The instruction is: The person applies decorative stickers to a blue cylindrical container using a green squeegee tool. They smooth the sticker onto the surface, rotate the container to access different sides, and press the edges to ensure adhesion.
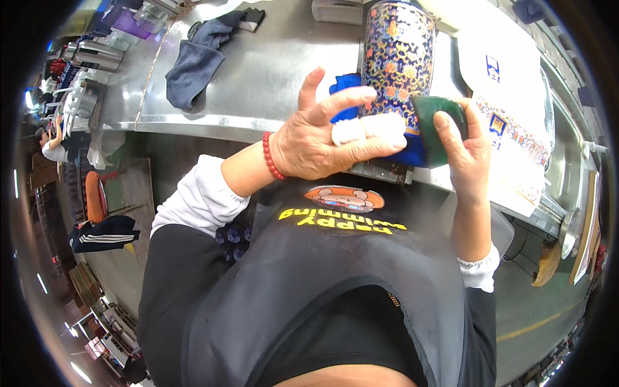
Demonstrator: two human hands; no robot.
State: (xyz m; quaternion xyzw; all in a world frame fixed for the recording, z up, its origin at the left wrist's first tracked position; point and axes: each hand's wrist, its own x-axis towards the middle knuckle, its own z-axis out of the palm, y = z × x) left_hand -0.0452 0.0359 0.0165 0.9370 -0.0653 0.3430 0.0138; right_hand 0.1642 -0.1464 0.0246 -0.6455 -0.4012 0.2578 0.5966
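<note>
My left hand [316,138] reaches in from the left with its fingers spread, a red bead bracelet on the wrist. White soft wrapping [371,131] covers part of its fingers. Between the thumb and fingers of my right hand [469,145] is a smooth dark green piece [432,132] with a curved edge; its exact kind cannot be made out. Just beyond both hands lies a navy canister [398,55] with a colourful flower pattern. Bright blue cloth [347,87] shows beside it, partly hidden by my left hand.
A grey-blue cloth [196,64] lies on the steel table [277,64] at the left. White sheets with a patterned band [516,129] cover the right side. Steel basins [564,142] stand farther right. A person's arm [57,135] shows at far left, near kitchen equipment.
</note>
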